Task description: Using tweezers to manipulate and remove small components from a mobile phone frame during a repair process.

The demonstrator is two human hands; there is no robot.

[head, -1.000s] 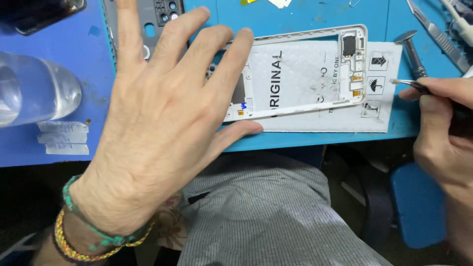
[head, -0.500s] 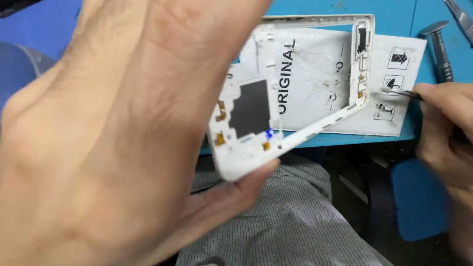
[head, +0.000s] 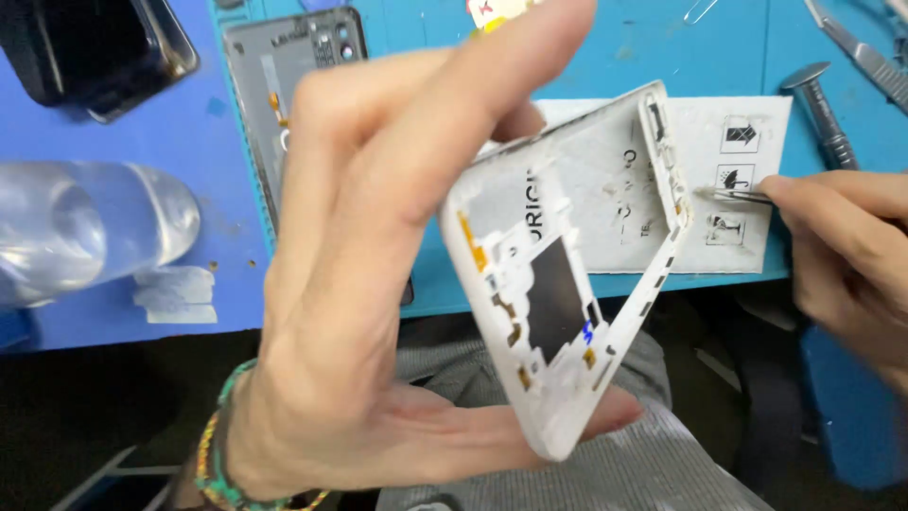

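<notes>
Frame (head: 558,312), white phone midframe, sits tilted up close to the camera, clamped in my left hand (head: 378,284): thumb under the lower edge, fingers curled over the top. That hand blocks most of the mat behind it. My right hand (head: 846,255) is closed on thin tweezers (head: 733,194), tips right at the frame's upper right edge; can't tell if they touch. Grey trouser fabric (head: 492,464) below. Behind the frame a white printed sheet (head: 728,189) lies on the teal mat (head: 605,57). Left, a clear plastic bottle (head: 85,227) on its side on the blue mat (head: 113,132), tape scrap (head: 175,293) beside it. Further back: grey phone back cover (head: 284,76) partly hidden by my fingers, dark phone body (head: 95,47) top left, metal screwdriver (head: 818,104) top right.
</notes>
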